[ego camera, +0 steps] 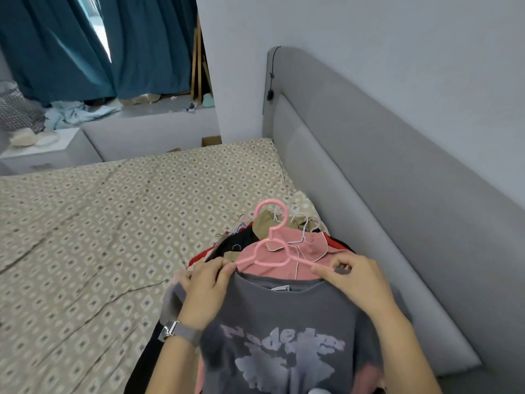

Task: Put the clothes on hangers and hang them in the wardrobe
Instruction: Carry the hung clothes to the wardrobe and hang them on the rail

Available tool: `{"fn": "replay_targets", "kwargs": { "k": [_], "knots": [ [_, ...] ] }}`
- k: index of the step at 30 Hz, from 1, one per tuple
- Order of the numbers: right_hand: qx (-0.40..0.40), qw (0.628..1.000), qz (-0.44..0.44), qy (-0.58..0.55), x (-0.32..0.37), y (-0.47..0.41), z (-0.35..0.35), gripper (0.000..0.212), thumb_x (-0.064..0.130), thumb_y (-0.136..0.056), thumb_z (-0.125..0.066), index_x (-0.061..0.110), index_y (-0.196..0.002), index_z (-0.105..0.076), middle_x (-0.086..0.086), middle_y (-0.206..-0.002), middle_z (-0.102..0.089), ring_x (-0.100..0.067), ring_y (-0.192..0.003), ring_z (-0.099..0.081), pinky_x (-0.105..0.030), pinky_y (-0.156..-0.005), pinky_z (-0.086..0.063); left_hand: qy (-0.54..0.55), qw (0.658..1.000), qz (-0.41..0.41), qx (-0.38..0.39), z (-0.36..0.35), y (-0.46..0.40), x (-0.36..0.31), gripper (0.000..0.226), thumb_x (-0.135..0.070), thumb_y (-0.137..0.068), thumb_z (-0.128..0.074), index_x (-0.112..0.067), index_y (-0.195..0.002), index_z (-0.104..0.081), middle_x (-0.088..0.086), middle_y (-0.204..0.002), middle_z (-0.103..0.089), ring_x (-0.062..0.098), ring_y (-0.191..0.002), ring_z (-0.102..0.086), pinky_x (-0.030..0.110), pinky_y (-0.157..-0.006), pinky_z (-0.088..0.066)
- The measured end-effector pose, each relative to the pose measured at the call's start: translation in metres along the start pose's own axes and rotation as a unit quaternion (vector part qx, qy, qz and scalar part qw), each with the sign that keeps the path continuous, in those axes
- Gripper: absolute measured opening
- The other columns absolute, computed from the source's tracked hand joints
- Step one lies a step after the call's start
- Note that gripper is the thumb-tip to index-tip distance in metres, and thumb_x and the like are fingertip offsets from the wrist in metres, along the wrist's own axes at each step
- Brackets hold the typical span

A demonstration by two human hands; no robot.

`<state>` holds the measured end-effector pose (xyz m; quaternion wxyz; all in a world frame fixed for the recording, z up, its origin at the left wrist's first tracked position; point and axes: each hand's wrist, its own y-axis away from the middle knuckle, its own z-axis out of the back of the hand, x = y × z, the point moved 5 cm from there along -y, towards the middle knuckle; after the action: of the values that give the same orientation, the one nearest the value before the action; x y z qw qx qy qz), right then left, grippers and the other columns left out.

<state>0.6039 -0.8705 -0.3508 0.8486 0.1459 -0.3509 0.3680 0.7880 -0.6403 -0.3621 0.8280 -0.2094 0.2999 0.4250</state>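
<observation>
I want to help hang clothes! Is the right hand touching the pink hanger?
Touching. The head view shows the right hand pinching the pink hanger at its right arm, at the shoulder of the grey T-shirt.

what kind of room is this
Most likely a bedroom: a bed with a patterned sheet and grey padded headboard, teal curtains at the window, and a white bedside cabinet.
</observation>
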Motion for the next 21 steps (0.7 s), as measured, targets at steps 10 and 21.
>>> {"fn": "replay_targets", "kwargs": {
  "k": [10, 21],
  "knots": [
    [-0.022, 0.998, 0.035, 0.04, 0.0, 0.057, 0.022, 0.026, 0.022, -0.089, -0.068, 0.047, -0.091, -0.061, 0.025, -0.092, -0.066, -0.008, -0.095, -0.06, -0.031, -0.085, -0.045, 0.061, 0.997, -0.052, 0.008, 0.042, 0.015, -0.01, 0.026, -0.055, -0.084, -0.035, -0.046, -0.068, -0.053, -0.03, -0.067, -0.054, 0.013, -0.074, -0.048, 0.047, -0.086, -0.035],
    [-0.07, 0.991, 0.082, 0.077, 0.059, 0.08, 0.029, 0.019, 0.023, -0.093, -0.062, 0.042, -0.087, -0.061, 0.037, -0.074, -0.055, 0.004, -0.082, -0.051, -0.015, -0.074, -0.034, 0.032, 0.995, -0.097, -0.018, 0.078, 0.024, -0.033, 0.026, -0.047, -0.084, -0.033, -0.037, -0.07, -0.053, -0.015, -0.069, -0.056, 0.012, -0.086, -0.051, 0.032, -0.079, -0.019]
  ]
}}
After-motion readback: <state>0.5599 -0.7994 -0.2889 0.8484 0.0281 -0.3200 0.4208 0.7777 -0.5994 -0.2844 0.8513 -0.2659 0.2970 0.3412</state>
